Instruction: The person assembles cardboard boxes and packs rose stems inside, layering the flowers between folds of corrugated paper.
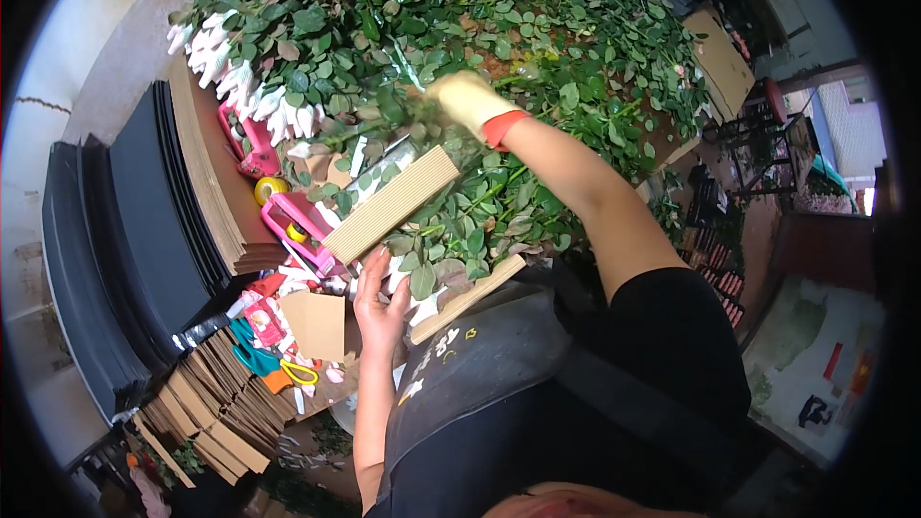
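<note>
My bare left hand (381, 295) rests with thumb and fingers apart against netted rose heads at the near end of a bunch of leafy rose stems (468, 230). The bunch lies between two pieces of corrugated cardboard, an upper one (392, 205) and a lower one (468, 300). My right hand (468, 104), in a pale yellow glove with a red cuff, is blurred over the pile of leaves. Its fingers are curled around a leafy rose stem (352, 133), whose pale netted head (298, 151) points left.
Roses in white netting (237, 83) line the left of the leafy heap (432, 0). Pink tape dispensers (295, 230), a yellow tape roll (270, 190) and yellow-handled scissors (298, 372) lie leftward. Beyond stand black sheets (155, 201) and stacked cardboard (230, 410).
</note>
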### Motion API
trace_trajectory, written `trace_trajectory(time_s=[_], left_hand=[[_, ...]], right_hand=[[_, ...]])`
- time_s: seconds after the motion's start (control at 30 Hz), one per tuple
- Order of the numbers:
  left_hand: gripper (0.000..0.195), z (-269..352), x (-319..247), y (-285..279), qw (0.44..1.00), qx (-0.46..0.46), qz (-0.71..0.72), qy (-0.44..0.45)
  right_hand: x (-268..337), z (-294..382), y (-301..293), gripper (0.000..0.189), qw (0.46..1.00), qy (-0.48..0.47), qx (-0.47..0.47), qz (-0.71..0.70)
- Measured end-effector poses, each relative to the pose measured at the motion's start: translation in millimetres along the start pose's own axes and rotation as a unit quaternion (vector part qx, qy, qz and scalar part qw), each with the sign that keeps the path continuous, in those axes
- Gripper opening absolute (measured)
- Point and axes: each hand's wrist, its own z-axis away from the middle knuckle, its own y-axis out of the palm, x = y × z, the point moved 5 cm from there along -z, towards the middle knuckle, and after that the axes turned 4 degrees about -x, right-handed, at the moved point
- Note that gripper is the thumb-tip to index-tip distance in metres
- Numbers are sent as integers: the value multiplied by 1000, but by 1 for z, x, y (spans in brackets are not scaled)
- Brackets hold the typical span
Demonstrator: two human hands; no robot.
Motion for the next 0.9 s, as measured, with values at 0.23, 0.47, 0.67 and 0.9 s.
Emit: trace_trajectory(time_s=[0.23,0.47,0.67,0.9], left_hand=[[51,2,-5,-2,998,-28,-30,37],[39,6,6,3,998,-1,19,-58],[45,9,6,1,999,-21,6,-42],[46,6,18,8,999,-34,17,-3]], right_hand=[[46,165,-146,41,927,-273,-246,-68],[-37,196,-40,54,948,-279,-146,44],[49,230,-98,64,936,-195,-209,207],[189,217,-40,36,928,-359,-91,40]])
